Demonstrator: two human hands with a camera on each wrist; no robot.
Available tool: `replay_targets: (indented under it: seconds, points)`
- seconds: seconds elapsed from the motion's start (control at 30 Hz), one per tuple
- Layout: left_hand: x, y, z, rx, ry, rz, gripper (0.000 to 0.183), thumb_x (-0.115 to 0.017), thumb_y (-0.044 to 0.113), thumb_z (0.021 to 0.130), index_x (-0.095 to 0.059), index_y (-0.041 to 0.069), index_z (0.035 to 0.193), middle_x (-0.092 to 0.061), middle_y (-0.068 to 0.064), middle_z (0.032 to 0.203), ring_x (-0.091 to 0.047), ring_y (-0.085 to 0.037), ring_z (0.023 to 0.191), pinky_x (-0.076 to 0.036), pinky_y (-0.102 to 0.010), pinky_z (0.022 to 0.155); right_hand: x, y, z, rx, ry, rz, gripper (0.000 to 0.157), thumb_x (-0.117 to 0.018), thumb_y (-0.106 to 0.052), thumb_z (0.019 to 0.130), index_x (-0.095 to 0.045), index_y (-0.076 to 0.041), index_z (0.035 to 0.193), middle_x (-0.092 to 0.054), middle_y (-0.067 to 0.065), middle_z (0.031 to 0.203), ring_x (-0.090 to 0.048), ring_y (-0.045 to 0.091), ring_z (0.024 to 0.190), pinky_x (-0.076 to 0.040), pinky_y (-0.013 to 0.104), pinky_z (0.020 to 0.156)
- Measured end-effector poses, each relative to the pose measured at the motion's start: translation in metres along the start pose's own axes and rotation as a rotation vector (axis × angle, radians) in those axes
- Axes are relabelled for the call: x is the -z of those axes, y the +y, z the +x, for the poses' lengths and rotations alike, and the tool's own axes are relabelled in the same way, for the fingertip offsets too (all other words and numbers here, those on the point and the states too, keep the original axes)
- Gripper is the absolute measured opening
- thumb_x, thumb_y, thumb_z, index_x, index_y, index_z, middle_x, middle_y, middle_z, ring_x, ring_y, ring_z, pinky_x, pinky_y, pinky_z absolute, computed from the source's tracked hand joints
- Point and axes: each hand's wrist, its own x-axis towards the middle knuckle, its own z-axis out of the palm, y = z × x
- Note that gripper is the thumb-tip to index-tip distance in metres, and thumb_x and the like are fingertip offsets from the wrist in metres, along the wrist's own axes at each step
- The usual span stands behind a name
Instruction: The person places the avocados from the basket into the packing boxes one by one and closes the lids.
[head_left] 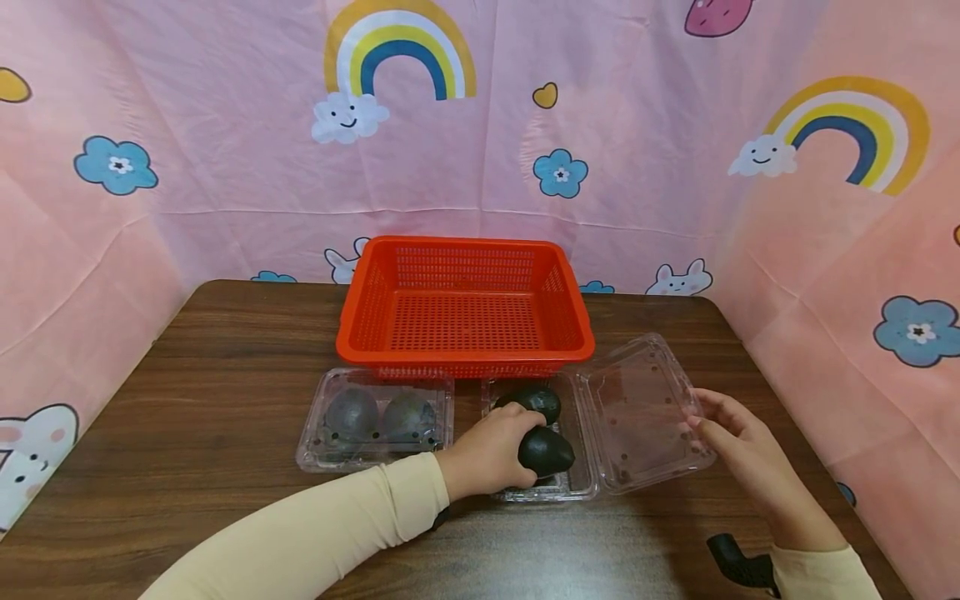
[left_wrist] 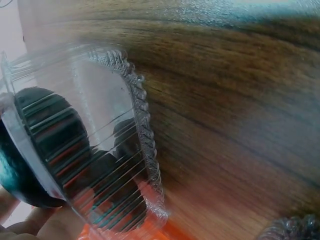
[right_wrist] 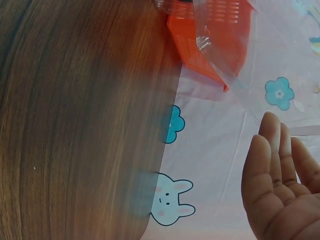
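My left hand (head_left: 491, 450) grips a dark green avocado (head_left: 546, 451) over the base of an open clear plastic clamshell box (head_left: 585, 475). Behind it, another avocado (head_left: 542, 403) sits in that box. In the left wrist view, the box's ridged clear side (left_wrist: 145, 130) stands in front of the dark fruit (left_wrist: 50, 120), and fingers show at the lower left. At the right, the raised clear lid (head_left: 637, 417) tilts outward. My right hand (head_left: 738, 450) has its thumb and fingertips at the lid's outer edge; in the right wrist view its fingers (right_wrist: 270, 135) are fairly straight.
A red plastic basket (head_left: 465, 367) stands behind the boxes, nothing in it. To the left is a closed clear clamshell (head_left: 315, 442) with two avocados (head_left: 352, 414) inside. The wooden table (head_left: 225, 375) ends at a pink patterned cloth (head_left: 240, 167) around the back and sides.
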Motion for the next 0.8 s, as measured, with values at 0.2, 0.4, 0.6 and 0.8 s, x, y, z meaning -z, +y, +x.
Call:
replay_targets:
  seconds: [0.2,0.4,0.6,0.8]
  points:
    - [-0.0032,0.0,0.0003,-0.002,0.008,0.034,0.058,-0.081,0.016,0.071,-0.06,0.007,0.124,-0.058,-0.008,0.114,-0.054,-0.021,0.102,-0.048,-0.03,0.087,0.001,0.0001,0.0003,0.0,-0.001,0.012,0.035,-0.048,-0.009,0.101,-0.042,0.003,0.133,-0.06,-0.015,0.1,-0.062,-0.001,0.088,-0.05,0.019,0.07]
    - [-0.0061,0.0008,0.0007,0.005,-0.001,0.068,0.06,-0.081,0.017,0.072,-0.059,0.007,0.126,-0.057,-0.007,0.112,-0.053,-0.02,0.099,-0.048,-0.029,0.085,0.001,-0.0002,-0.0002,-0.006,-0.006,0.026,0.034,-0.048,-0.01,0.101,-0.043,0.001,0.133,-0.061,-0.016,0.1,-0.062,-0.001,0.089,-0.05,0.019,0.071]
    - [-0.0082,0.002,-0.0001,0.003,0.002,0.09,0.059,-0.082,0.017,0.071,-0.06,0.007,0.126,-0.058,-0.007,0.11,-0.053,-0.019,0.096,-0.049,-0.029,0.084,0.0002,-0.0005,-0.0008,-0.01,-0.017,0.01,0.042,-0.047,-0.011,0.102,-0.035,0.009,0.137,-0.059,-0.017,0.102,-0.061,-0.002,0.09,-0.05,0.018,0.072]
    - [-0.0095,0.0027,0.0,0.004,0.006,0.093,0.058,-0.082,0.016,0.071,-0.061,0.008,0.125,-0.058,-0.007,0.11,-0.053,-0.02,0.096,-0.05,-0.028,0.084,-0.0005,-0.0001,0.0002,0.001,-0.016,0.052,0.042,-0.047,-0.008,0.101,-0.034,0.011,0.137,-0.061,-0.015,0.101,-0.062,-0.001,0.089,-0.05,0.018,0.071]
